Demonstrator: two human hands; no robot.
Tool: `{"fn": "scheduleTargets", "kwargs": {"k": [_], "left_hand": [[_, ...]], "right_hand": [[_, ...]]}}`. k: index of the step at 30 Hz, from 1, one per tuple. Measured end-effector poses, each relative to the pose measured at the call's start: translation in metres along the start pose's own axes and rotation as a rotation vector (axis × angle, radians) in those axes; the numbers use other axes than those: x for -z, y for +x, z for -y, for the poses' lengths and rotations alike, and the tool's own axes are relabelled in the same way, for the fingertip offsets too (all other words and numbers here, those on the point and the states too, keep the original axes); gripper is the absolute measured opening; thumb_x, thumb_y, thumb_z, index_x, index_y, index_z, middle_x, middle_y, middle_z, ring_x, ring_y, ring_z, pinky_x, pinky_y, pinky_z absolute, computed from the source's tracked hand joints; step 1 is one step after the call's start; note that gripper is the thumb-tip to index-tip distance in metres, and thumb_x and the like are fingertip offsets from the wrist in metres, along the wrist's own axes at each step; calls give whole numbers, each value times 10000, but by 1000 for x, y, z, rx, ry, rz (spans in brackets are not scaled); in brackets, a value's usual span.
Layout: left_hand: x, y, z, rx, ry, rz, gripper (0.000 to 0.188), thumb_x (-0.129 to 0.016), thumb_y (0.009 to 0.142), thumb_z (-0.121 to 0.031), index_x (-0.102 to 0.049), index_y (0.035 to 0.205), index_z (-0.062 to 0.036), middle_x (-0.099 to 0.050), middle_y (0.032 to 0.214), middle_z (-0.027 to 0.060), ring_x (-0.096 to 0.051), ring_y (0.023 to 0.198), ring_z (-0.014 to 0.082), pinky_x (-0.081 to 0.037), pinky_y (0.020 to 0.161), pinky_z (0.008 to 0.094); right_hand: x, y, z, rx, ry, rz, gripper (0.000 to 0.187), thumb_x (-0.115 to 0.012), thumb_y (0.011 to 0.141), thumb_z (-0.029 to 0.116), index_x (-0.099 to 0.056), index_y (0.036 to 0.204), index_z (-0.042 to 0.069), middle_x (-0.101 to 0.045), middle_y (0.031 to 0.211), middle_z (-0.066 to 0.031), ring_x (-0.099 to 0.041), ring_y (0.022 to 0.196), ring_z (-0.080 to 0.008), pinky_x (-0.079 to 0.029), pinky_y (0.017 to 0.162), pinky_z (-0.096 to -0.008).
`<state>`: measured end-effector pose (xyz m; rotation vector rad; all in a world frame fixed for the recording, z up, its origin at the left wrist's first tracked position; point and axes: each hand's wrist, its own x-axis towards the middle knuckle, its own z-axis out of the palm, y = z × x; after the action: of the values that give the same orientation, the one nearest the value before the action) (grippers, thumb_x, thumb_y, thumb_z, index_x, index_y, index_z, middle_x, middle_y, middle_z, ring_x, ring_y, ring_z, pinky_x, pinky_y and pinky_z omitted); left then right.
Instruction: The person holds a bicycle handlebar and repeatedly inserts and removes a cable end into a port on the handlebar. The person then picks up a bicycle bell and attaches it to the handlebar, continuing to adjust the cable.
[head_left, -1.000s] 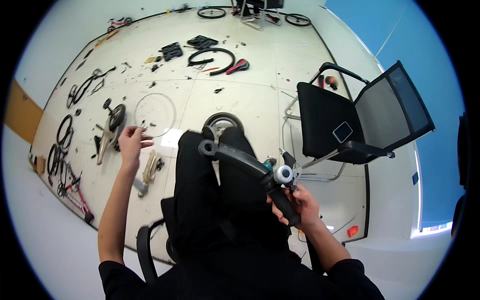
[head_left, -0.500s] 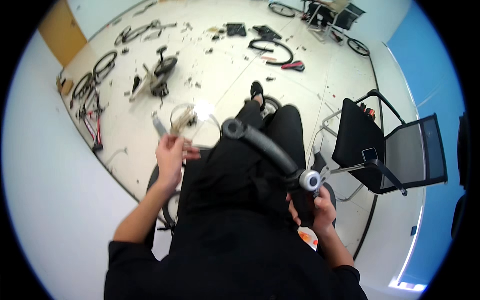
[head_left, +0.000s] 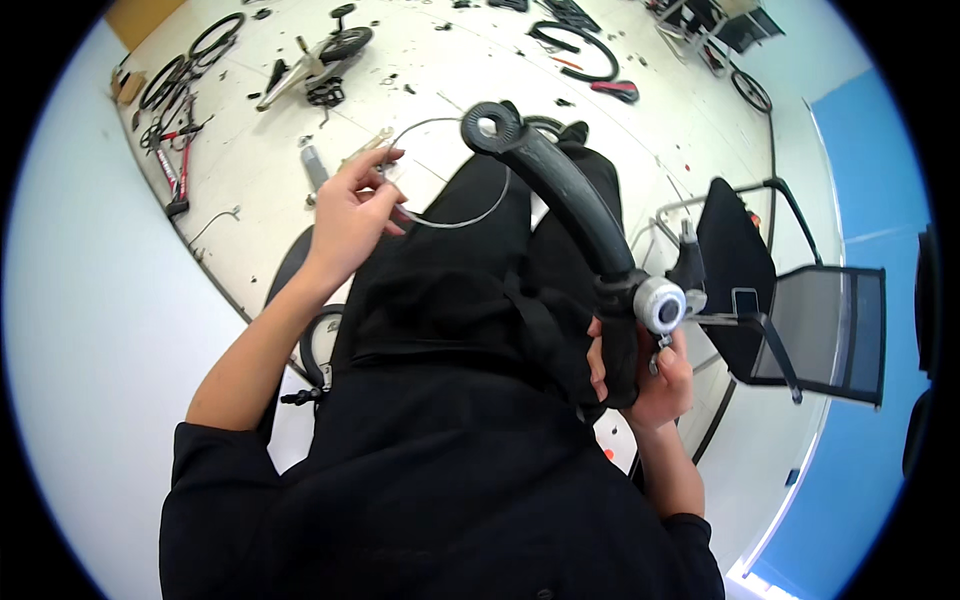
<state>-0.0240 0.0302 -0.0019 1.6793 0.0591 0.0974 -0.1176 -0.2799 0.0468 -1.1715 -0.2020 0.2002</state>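
My right hand (head_left: 662, 390) is closed around the black grip of a bicycle handlebar half (head_left: 570, 200). This curved black bar rises from the grip and ends in a toothed ring above my thighs. A round silver bell (head_left: 660, 305) is clamped beside the grip, and a black brake lever (head_left: 686, 265) sticks out to its right. A thin grey cable (head_left: 455, 226) loops over my lap, passing behind the bar. My left hand (head_left: 352, 218) pinches the cable's left side between thumb and fingers.
A black mesh chair (head_left: 735, 285) with a phone on its seat stands close on the right. Bicycle frames (head_left: 180, 165), a tyre (head_left: 600, 60), a red-black saddle (head_left: 615, 91) and many small parts lie over the white floor. A grey tube (head_left: 314, 168) lies beyond my left hand.
My left hand has moved slightly up and right, and the cable loop now shows clearly over my lap. The handlebar half has been raised, and the view has tipped downward.
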Motion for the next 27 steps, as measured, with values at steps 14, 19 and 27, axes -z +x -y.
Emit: {"fn": "scheduleTargets", "kwargs": {"k": [14, 19, 27], "left_hand": [[-8, -3, 4, -64, -20, 70, 308, -518, 879, -25, -583, 1169, 56, -643, 807, 106, -662, 693, 153, -536, 576, 230], [-7, -8, -3, -44, -10, 86, 281, -514, 889, -25, -610, 1145, 40, -646, 805, 95, -662, 689, 146, -532, 557, 224], [-5, -5, -1, -87, 13, 58, 277, -528, 893, -25, -608, 1151, 38, -659, 812, 99, -668, 724, 151, -548, 602, 244]], "right_hand": [[18, -6, 0, 17, 41, -6, 671, -481, 836, 428, -395, 1189, -136, -558, 978, -284, -544, 524, -197, -439, 449, -272], [29, -6, -5, -31, 8, 6, 622, -409, 849, 407, -437, 1149, -136, -568, 933, -261, -534, 515, -177, -436, 432, -257], [22, -1, -4, -23, -88, -33, 703, -335, 873, 470, -425, 1151, -169, -541, 883, -244, -492, 471, -169, -436, 416, -251]]}}
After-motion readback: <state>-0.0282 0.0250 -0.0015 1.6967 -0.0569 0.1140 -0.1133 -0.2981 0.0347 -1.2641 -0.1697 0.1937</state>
